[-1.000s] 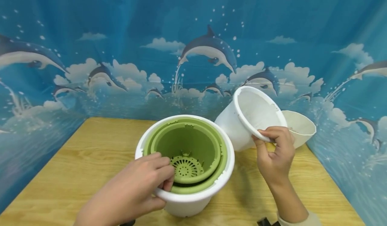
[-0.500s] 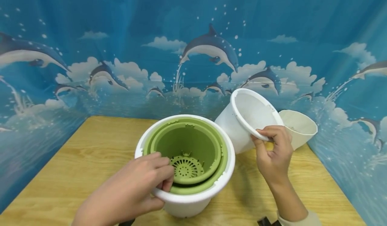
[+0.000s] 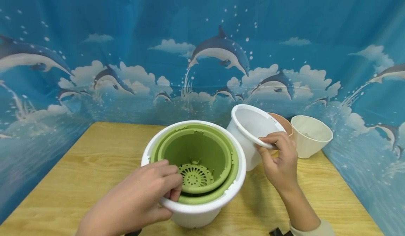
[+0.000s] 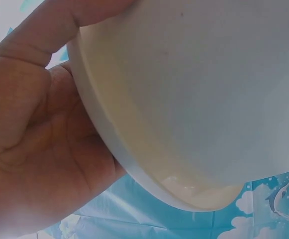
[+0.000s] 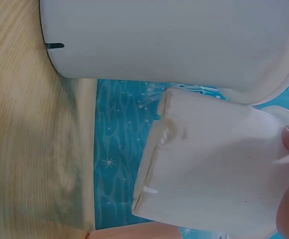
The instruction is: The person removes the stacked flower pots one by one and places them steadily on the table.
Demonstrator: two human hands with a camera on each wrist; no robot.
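In the head view, a large white flowerpot [image 3: 234, 190] stands at the middle of the table with two green pots nested in it. The inner green pot [image 3: 197, 144] has a slotted base; the outer green pot [image 3: 232, 165] shows as a ring around it. My left hand [image 3: 139, 194] grips the large pot's near-left rim, fingers over the edge and thumb outside. My right hand [image 3: 281, 158] pinches the rim of a smaller white flowerpot [image 3: 242, 141], which tilts to the right of the large one. The right wrist view shows this pot's base [image 5: 149, 169] raised off the table.
Behind the tilted pot is a terracotta-coloured pot [image 3: 283, 122], partly hidden. A cream pot [image 3: 310, 141] stands at the back right corner of the wooden table [image 3: 79, 169]. A blue dolphin-print curtain [image 3: 126, 35] closes in the back and sides.
My right hand has lowered the smaller white flowerpot and shifted it slightly left, and its mouth faces more upward. The terracotta-coloured pot now shows behind it. My left hand stays in place.
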